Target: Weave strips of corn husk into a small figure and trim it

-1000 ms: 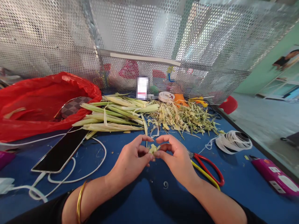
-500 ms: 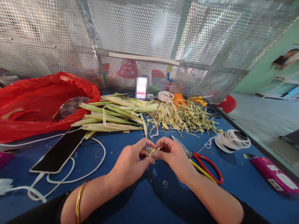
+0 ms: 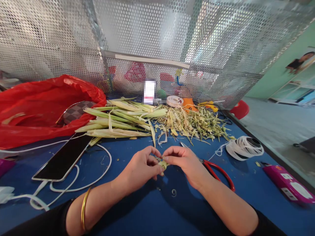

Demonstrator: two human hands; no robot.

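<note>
My left hand [image 3: 144, 167] pinches a small pale yellow-green husk piece [image 3: 163, 164] between thumb and fingers, low over the blue table. Touching the upper right of that piece, my right hand [image 3: 180, 160] has its thumb and index finger pressed together; whatever is between them is too small to make out. Behind the hands lie long corn husks [image 3: 120, 123] and, to their right, a heap of small husk scraps [image 3: 197, 123]. Scissors with red handles [image 3: 221, 173] lie beside my right hand, partly hidden by it.
A red plastic bag [image 3: 49, 108], a phone [image 3: 62, 160] and a white cable [image 3: 108, 167] are on the left. On the right are a spool of white cord [image 3: 243, 148] and a magenta box [image 3: 286, 182]. A perforated metal panel [image 3: 147, 32] stands behind.
My right hand has drawn slightly back from the husk piece, leaving more of it uncovered. The right forearm now covers more of the scissors. My left hand keeps its hold.
</note>
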